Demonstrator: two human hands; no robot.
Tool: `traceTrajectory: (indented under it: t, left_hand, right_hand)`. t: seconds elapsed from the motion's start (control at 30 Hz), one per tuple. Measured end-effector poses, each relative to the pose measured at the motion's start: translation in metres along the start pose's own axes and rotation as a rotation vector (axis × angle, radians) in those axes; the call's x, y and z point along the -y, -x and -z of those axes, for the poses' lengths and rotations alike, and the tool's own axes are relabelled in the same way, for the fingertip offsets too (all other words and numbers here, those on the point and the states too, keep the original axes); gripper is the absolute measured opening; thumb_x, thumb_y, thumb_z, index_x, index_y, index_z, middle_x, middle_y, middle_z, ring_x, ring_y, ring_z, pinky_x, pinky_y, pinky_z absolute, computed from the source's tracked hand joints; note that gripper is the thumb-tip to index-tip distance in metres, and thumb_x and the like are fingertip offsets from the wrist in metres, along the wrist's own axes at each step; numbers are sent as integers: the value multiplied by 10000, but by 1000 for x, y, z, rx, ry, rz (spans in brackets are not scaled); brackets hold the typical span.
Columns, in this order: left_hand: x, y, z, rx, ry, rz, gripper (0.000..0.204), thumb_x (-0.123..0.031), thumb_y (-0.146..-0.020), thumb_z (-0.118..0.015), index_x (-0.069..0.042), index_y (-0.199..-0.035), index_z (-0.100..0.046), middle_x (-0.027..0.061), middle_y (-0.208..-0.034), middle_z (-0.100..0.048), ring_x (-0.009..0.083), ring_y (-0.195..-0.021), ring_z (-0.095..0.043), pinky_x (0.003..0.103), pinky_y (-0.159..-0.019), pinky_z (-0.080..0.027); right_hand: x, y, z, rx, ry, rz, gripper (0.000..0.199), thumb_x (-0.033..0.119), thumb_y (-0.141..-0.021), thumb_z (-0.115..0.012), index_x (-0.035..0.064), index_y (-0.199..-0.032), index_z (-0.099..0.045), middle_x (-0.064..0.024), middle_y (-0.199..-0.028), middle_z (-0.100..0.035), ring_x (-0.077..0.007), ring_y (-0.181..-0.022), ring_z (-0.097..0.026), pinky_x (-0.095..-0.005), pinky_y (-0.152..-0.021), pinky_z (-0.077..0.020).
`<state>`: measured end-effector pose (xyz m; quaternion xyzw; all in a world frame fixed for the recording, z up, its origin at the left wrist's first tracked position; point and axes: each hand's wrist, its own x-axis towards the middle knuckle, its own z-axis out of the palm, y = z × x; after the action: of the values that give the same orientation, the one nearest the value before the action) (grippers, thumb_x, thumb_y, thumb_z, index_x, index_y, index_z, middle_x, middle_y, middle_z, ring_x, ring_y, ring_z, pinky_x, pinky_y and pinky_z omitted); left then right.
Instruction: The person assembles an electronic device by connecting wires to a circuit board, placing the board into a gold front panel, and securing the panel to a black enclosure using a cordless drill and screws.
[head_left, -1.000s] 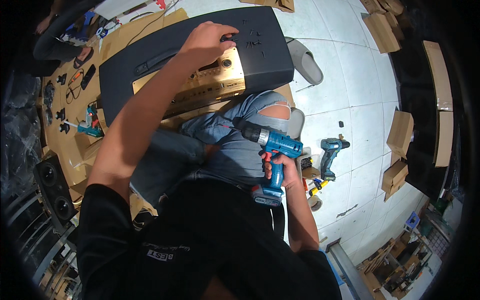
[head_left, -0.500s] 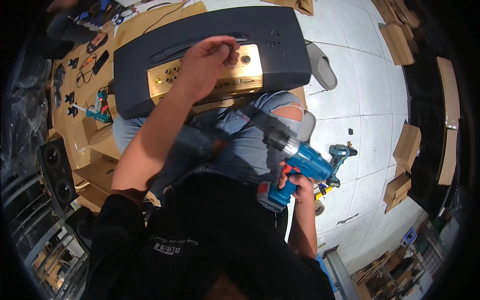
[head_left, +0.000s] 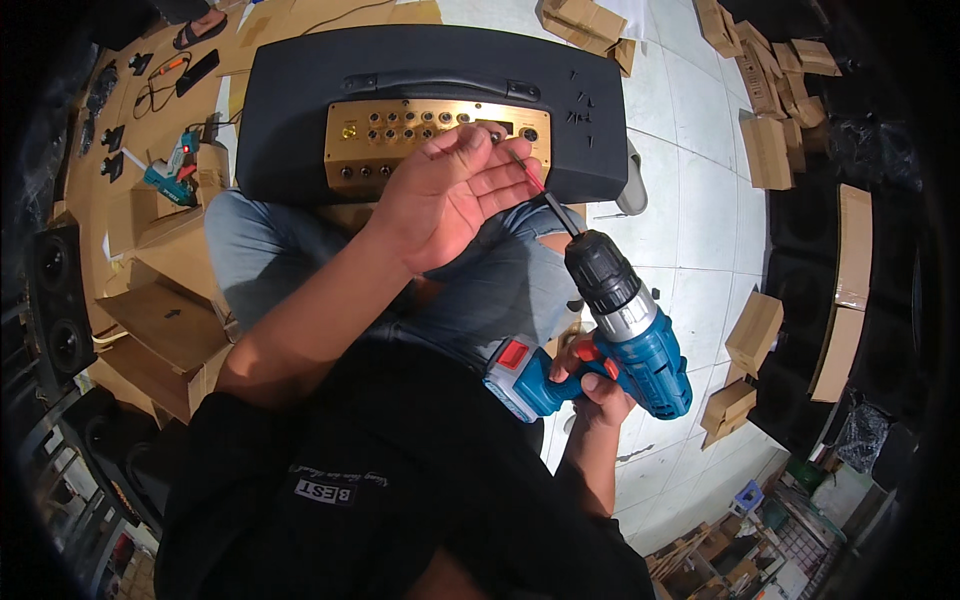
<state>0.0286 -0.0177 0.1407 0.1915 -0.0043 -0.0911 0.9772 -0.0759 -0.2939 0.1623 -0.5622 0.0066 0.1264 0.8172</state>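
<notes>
Gripping the blue cordless drill (head_left: pixel 610 340) by its handle, the right hand (head_left: pixel 592 378) is keeping it raised over the lap, fingers wrapped tight around the grip and the chuck pointing up and away from the body. The long red-shanked bit (head_left: pixel 538 190) is reaching from the chuck toward the left hand (head_left: pixel 445 195), which is held out flat with the palm up and the fingers spread wide, holding nothing that can be made out. The bit's tip is lying right at that hand's fingertips (head_left: pixel 500 150); whether it is actually touching them is hard to tell.

Just beyond the left hand, the black speaker cabinet (head_left: pixel 290 110) is lying across the knees, its gold control panel (head_left: pixel 400 135) with rows of knobs and sockets facing up. A few small black screws (head_left: pixel 582 105) are sitting loose on the cabinet's top, out past the bit. Far off to the left of the left hand, a second blue tool (head_left: pixel 165 178) is resting on flattened cardboard (head_left: pixel 170 250), and folded cartons (head_left: pixel 755 330) are dotting the tiled floor (head_left: pixel 690 230) to the right of the drill.
</notes>
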Motion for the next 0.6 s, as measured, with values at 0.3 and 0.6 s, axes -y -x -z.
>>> traceTrajectory:
  t: [0.3, 0.6]
  left_hand:
    - [-9, 5, 12, 107, -82, -17, 190, -185, -1083, -536, -78, -1232, -587, 103, -1187, -691, 265, -1141, -687, 455, -1030, -548]
    - [-15, 5, 17, 133, -317, -92, 228, -141, -1083, -524, -29, -1281, -551, 169, -1177, -683, 292, -1089, -714, 451, -1002, -573]
  right_hand:
    - [-3, 3, -11, -5, 54, 19, 548, 137, -756, -770, -100, -1188, -531, -171, -771, -630, -282, -644, -673, -404, -635, -585]
    - [0, 1, -13, -13, 111, 34, 591, 125, -772, -758, -126, -1245, -507, -180, -763, -637, -277, -629, -666, -392, -628, -574]
